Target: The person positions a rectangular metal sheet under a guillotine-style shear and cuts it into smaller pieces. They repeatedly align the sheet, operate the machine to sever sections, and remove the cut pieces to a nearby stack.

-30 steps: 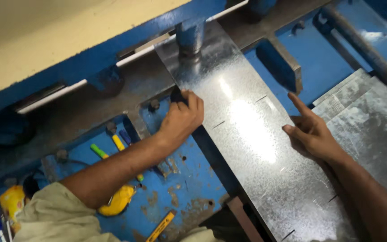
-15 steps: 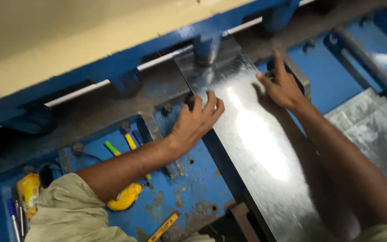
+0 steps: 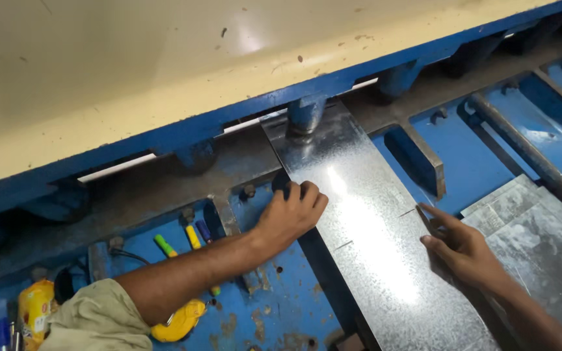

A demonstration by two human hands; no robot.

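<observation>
Galv. sheet (image 3: 365, 234) lies flat on blue shear bed (image 3: 294, 312), long strip running from bottom centre-right up to the blade gap, far end tucked under a round blue clamp foot (image 3: 306, 116). Bright glare along its middle.

L hand (image 3: 289, 214) sits at sheet's left edge, palm down, fingers curled over a small dark block (image 3: 281, 183) just beside that edge; fingertips touch the sheet edge. Curled, but can't tell whether it truly grasps the block. Forearm bare, khaki sleeve (image 3: 95, 318) at bottom left.

R hand (image 3: 464, 250) at sheet's right edge, index finger stretched out along/against the edge, other fingers loose, thumb side on the metal. Not grasping anything, open, pressing flat.

Cream guard (image 3: 164, 71) of the machine fills top of view, blue beam (image 3: 242, 120) under it.

Left of L arm: green marker (image 3: 164, 245), yellow marker (image 3: 192, 236), yellow tape measure (image 3: 178, 322) partly under the arm, yellow bottle (image 3: 34, 305) at far left.

Right: stack of cut sheets (image 3: 541, 221) near R hand, apart from main sheet. Grey bar (image 3: 521, 149) runs diagonally behind.
</observation>
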